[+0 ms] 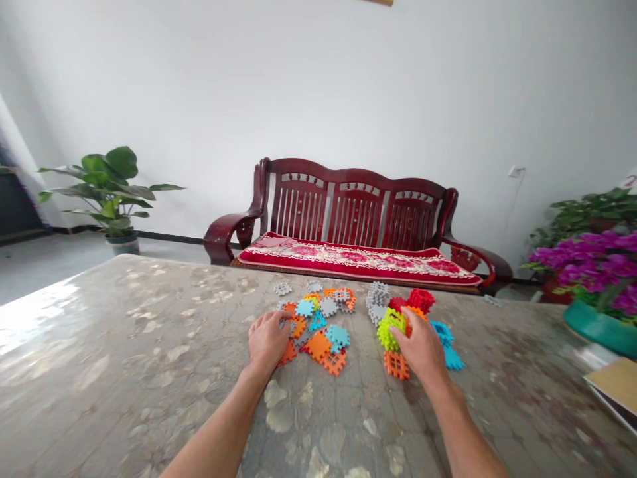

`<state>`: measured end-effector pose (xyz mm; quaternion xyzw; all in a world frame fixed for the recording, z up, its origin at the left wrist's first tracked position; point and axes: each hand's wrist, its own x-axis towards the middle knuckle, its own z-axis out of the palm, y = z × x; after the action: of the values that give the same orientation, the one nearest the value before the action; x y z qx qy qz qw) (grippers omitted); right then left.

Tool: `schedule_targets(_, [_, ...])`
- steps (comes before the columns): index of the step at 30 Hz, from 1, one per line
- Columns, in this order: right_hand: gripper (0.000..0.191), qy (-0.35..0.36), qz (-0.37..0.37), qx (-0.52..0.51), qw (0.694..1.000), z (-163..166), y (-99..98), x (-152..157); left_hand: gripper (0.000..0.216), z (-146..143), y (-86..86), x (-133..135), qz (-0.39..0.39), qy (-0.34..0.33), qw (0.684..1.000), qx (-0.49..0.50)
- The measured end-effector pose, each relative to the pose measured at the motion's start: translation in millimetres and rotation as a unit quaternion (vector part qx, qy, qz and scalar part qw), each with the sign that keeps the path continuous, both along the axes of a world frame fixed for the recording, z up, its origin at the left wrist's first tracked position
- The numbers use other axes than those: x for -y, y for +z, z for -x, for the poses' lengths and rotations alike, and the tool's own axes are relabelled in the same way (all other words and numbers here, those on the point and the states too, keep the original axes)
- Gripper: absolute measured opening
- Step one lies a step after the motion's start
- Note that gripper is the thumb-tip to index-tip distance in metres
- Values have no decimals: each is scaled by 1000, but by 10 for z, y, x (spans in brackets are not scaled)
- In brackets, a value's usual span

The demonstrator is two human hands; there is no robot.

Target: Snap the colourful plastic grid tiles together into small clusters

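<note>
Several plastic interlocking tiles in orange, blue, grey, green and red lie scattered on a marbled table [124,345]. My left hand [267,340] rests palm down on the left pile [321,325], fingers curled onto a grey and an orange tile. My right hand [421,346] lies over the right pile, its fingers bent against a yellow-green block [389,327] with an orange piece by the fingertips. Beside it sit a red stack [421,300], a grey stack [377,295], blue tiles [450,352] and an orange grid tile [396,365].
A dark wooden bench [358,219] with a red cushion stands behind the table. A green potted plant [112,192] is at the far left, purple flowers in a teal pot [597,292] at the right. A flat tan book [614,385] lies at the right table edge.
</note>
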<state>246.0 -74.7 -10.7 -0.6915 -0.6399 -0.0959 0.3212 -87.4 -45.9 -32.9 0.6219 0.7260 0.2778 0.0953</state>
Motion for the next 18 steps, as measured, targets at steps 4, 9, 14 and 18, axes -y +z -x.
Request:
schedule_targets(4, [49,-9,8,11,1000,-27,-3,0,34,-3,1,-2,3,1,1000,-3])
schedule_targets(9, [48,-20,17,26,999,-40,-26,1,34,-4,12,-1,4,1,1000,-2])
schedule_targets(14, [43,-17,-6,31,999,-22,-25,-2,34,-8,25,9,3,3,1000,-5])
schedule_targets(18, [33,46,-78,-3,996,115,24,14,33,-1,15,5,7,-2,1000,-7])
